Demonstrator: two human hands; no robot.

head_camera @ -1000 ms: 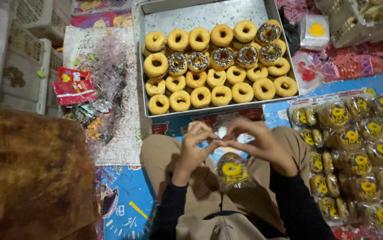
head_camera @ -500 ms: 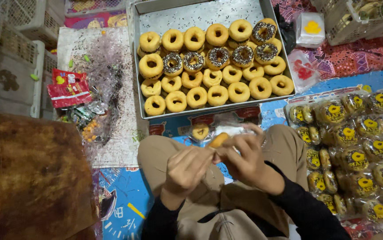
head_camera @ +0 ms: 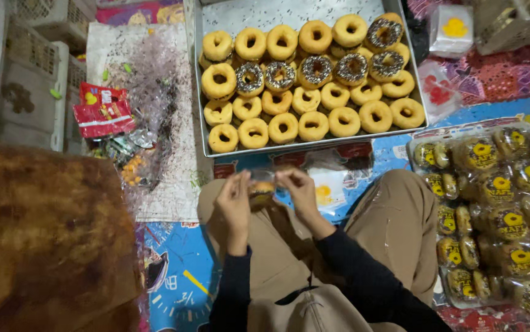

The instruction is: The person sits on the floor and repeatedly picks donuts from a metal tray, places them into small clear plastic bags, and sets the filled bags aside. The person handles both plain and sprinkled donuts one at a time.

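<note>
My left hand (head_camera: 235, 206) and my right hand (head_camera: 300, 187) are raised over my lap and pinch the two sides of a small clear plastic bag with a doughnut (head_camera: 262, 190) inside it. The bagged doughnut hangs between the fingertips of both hands. Just beyond my hands lies a metal tray (head_camera: 200, 86) filled with several ring doughnuts, most plain golden and a few topped with chocolate sprinkles (head_camera: 314, 69). More empty clear bags with yellow prints (head_camera: 329, 193) lie on the floor by my right knee.
A pile of bagged doughnuts (head_camera: 498, 203) with yellow labels lies at the right. A brown blurred object (head_camera: 43, 233) fills the lower left. Red packets (head_camera: 102, 110) and crumpled plastic (head_camera: 148, 80) lie on a white sheet at the left, beside white crates (head_camera: 19, 74).
Both hands have moved left and forward with the bagged doughnut, from over my lap toward the tray's near edge. The camera view has shifted a little.
</note>
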